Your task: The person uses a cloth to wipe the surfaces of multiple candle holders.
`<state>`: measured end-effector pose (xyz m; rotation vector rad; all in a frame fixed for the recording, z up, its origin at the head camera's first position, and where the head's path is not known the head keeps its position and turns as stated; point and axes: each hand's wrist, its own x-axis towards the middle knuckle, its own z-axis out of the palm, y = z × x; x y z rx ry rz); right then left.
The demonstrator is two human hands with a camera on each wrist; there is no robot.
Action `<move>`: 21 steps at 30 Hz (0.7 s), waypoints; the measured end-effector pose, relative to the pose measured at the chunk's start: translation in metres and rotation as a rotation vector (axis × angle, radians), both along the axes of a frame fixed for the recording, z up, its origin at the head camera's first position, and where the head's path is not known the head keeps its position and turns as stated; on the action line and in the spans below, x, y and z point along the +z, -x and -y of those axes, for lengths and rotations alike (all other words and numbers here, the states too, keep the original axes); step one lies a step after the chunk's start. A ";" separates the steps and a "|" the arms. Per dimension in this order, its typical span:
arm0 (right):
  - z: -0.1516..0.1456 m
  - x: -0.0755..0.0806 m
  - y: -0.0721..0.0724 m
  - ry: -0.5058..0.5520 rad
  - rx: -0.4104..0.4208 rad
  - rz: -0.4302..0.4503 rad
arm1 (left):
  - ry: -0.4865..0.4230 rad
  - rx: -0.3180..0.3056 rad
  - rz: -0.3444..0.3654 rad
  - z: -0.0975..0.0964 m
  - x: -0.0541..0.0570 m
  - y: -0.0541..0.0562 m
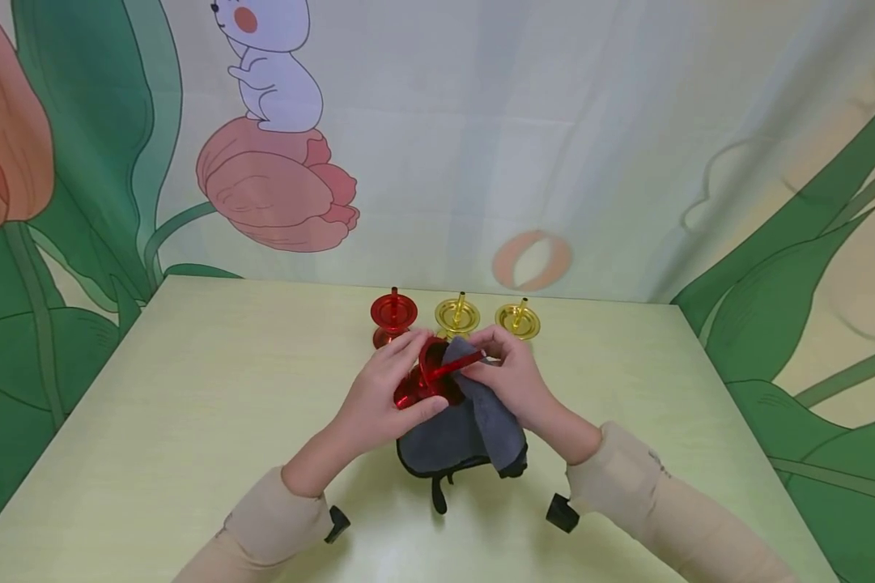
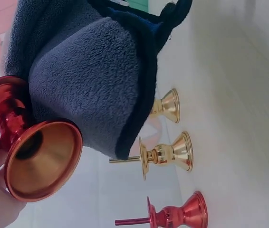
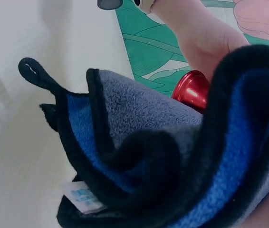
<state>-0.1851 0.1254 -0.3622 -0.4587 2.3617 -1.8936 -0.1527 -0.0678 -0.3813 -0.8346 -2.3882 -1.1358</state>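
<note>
My left hand (image 1: 384, 398) grips a shiny red candle holder (image 1: 428, 374) above the table, tilted so its spike leans to the right. In the left wrist view the hollow underside of this candle holder (image 2: 44, 161) shows. My right hand (image 1: 511, 379) pinches a grey cloth (image 1: 444, 437) against the red spike and dish. Black edging, a hanging loop and a blue reverse side of the cloth (image 3: 148, 109) appear in the right wrist view. Some right fingers are hidden behind the cloth.
Behind the hands, near the table's far edge, stand another red candle holder (image 1: 393, 312) and two gold ones, a middle gold candle holder (image 1: 457, 316) and a right gold candle holder (image 1: 517, 321). A printed curtain (image 1: 437, 162) hangs behind the pale table (image 1: 226, 389).
</note>
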 end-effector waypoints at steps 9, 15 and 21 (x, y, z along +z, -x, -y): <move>0.003 0.001 -0.003 -0.006 0.031 -0.052 | -0.012 0.035 -0.063 -0.002 0.000 0.000; 0.000 0.000 -0.002 -0.124 0.126 -0.178 | -0.099 -0.103 0.191 0.003 0.000 -0.001; 0.000 0.002 -0.002 -0.185 0.075 -0.210 | -0.188 -0.116 0.416 0.004 -0.004 -0.002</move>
